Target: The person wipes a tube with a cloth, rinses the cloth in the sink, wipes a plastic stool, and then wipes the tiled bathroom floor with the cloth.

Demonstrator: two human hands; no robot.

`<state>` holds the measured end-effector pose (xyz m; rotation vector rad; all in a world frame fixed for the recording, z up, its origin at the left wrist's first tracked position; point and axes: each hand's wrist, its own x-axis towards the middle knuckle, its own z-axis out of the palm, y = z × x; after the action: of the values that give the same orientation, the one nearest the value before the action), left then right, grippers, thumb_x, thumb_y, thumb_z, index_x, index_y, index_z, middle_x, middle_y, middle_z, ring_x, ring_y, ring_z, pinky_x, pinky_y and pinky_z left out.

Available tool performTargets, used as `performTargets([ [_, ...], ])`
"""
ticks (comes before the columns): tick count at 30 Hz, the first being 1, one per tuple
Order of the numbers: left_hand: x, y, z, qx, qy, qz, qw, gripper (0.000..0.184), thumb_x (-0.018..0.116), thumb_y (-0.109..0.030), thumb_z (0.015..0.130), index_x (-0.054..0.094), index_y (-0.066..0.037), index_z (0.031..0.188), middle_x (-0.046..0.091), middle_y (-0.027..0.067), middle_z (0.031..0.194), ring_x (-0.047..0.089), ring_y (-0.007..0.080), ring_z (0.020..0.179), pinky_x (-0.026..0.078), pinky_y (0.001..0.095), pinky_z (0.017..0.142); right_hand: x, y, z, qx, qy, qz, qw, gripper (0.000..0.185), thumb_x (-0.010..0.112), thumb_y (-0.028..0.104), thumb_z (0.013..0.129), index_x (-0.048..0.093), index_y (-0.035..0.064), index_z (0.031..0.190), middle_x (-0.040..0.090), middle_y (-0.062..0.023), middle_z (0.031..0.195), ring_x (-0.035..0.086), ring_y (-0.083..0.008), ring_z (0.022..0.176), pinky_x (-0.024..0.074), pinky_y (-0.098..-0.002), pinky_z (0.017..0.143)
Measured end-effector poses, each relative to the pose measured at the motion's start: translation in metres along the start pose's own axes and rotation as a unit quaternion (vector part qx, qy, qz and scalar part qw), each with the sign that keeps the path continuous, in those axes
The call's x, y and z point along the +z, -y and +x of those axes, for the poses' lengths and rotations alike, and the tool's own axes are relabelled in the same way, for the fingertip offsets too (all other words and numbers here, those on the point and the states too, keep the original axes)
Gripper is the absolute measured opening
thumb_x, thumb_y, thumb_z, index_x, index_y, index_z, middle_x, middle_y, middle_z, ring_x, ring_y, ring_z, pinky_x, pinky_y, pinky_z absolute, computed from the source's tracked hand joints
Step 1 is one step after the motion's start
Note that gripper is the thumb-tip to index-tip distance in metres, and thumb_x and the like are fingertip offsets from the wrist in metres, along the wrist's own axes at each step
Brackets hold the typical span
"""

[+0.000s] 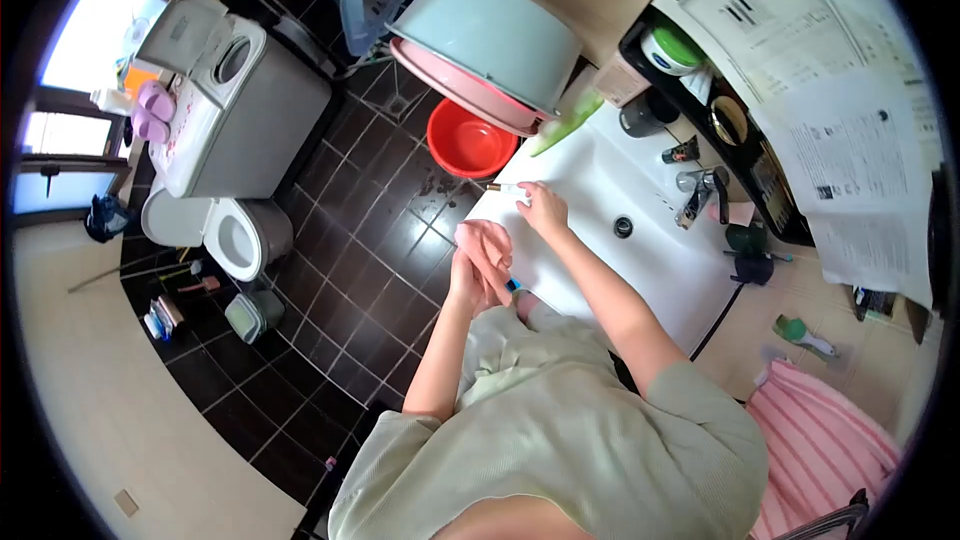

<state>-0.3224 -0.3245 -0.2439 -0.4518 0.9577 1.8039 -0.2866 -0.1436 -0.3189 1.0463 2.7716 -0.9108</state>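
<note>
In front of my body, my left hand (464,278) is closed around a bunched pink cloth (486,248), and part of the cloth hangs toward my lap. A small blue item (513,285) shows beside the cloth; its kind is unclear. Over the near left rim of the white sink (590,185), my right hand (543,211) pinches a slim white object with a gold-brown end (508,188), too small to name surely. The fingers partly hide it. The sink basin shows a dark drain and a chrome faucet (700,195).
A red basin (470,138) stands on the dark tiled floor, below stacked pink and pale blue tubs (485,35). A washing machine (245,105) and toilet (238,238) are at left. Toiletries and a black shelf (740,130) line the wall; a striped pink towel (815,445) hangs right.
</note>
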Motion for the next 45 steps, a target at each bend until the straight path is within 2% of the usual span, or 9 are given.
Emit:
performTargets([
  [15,-0.001,0.001,0.013,-0.032,-0.091,-0.046,0.994,0.036,0.039,-0.034,0.093,0.055,-0.002,0.098,0.061,0.0119,0.080,0.060,0.0226,0.069,0.050,0.0307,0.054,0.038,-0.014,0.010,0.014,0.000,-0.078,0.997,0.029,0.069,0.023,0.073,0.060,0.0110,0.098,0.059,-0.0068,0.097,0.061,-0.0273,0.087,0.0495,-0.0391,0.073],
  [20,0.016,0.000,0.009,-0.036,-0.128,-0.087,0.987,0.034,0.040,-0.036,0.093,0.055,-0.006,0.100,0.060,0.0084,0.082,0.060,0.0193,0.070,0.049,0.0295,0.055,0.009,-0.004,-0.008,0.003,-0.057,0.084,0.995,0.028,0.070,0.027,0.075,0.060,0.0082,0.093,0.061,-0.0072,0.089,0.061,-0.0261,0.082,0.0482,-0.0377,0.071],
  [23,0.031,-0.004,0.002,0.007,-0.098,-0.068,0.993,0.032,0.041,-0.035,0.093,0.054,-0.006,0.101,0.060,0.0074,0.081,0.060,0.0186,0.069,0.049,0.0293,0.055,-0.022,0.016,-0.025,-0.019,-0.094,0.172,0.980,0.028,0.070,0.028,0.074,0.062,0.0080,0.092,0.063,-0.0071,0.085,0.059,-0.0261,0.080,0.0476,-0.0373,0.071],
  [28,0.064,-0.013,-0.005,0.136,0.037,0.060,0.988,0.020,0.051,-0.010,0.086,0.051,-0.004,0.105,0.059,0.0064,0.082,0.059,0.0112,0.063,0.047,0.0218,0.046,-0.080,0.045,-0.061,-0.072,-0.140,0.228,0.961,0.026,0.072,0.015,0.068,0.064,0.0075,0.091,0.065,-0.0080,0.087,0.060,-0.0262,0.081,0.0477,-0.0373,0.072],
  [36,0.127,-0.022,-0.054,0.209,0.080,0.217,0.950,0.025,0.048,-0.012,0.086,0.048,-0.005,0.111,0.061,0.0027,0.084,0.054,0.0037,0.061,0.036,0.0159,0.044,-0.149,0.066,-0.117,-0.214,-0.261,0.155,0.929,0.032,0.072,0.006,0.059,0.065,0.0011,0.090,0.065,-0.0112,0.088,0.060,-0.0284,0.081,0.0496,-0.0363,0.071],
  [39,0.151,-0.017,-0.074,0.272,0.130,0.182,0.936,0.023,0.043,-0.009,0.089,0.048,-0.003,0.110,0.062,0.0097,0.101,0.060,0.0100,0.078,0.045,0.0195,0.056,-0.171,0.068,-0.133,-0.218,-0.250,0.168,0.928,0.032,0.071,0.006,0.060,0.065,0.0006,0.091,0.064,-0.0118,0.088,0.059,-0.0294,0.082,0.0495,-0.0360,0.070],
  [41,0.164,-0.027,-0.094,0.257,0.199,0.224,0.919,0.022,0.039,-0.006,0.089,0.047,0.000,0.109,0.057,0.0166,0.111,0.057,0.0226,0.101,0.047,0.0321,0.088,-0.188,0.073,-0.147,-0.199,-0.183,0.249,0.930,0.024,0.068,0.005,0.069,0.064,-0.0020,0.092,0.065,-0.0124,0.087,0.061,-0.0237,0.080,0.0489,-0.0322,0.070],
  [43,0.170,-0.027,-0.102,0.245,0.248,0.200,0.916,0.020,0.041,-0.009,0.089,0.048,0.000,0.105,0.058,0.0156,0.106,0.057,0.0230,0.099,0.047,0.0322,0.087,-0.202,0.073,-0.159,-0.141,-0.074,0.377,0.912,0.021,0.067,0.004,0.074,0.063,-0.0029,0.093,0.065,-0.0117,0.087,0.062,-0.0193,0.080,0.0486,-0.0300,0.071],
  [45,0.172,-0.026,-0.105,0.144,0.275,0.090,0.946,0.024,0.047,-0.020,0.088,0.050,0.002,0.099,0.057,0.0146,0.097,0.058,0.0233,0.091,0.052,0.0315,0.067,-0.213,0.070,-0.166,-0.139,-0.005,0.466,0.874,0.018,0.064,0.006,0.080,0.063,-0.0031,0.096,0.065,-0.0092,0.086,0.060,-0.0132,0.078,0.0476,-0.0276,0.071],
])
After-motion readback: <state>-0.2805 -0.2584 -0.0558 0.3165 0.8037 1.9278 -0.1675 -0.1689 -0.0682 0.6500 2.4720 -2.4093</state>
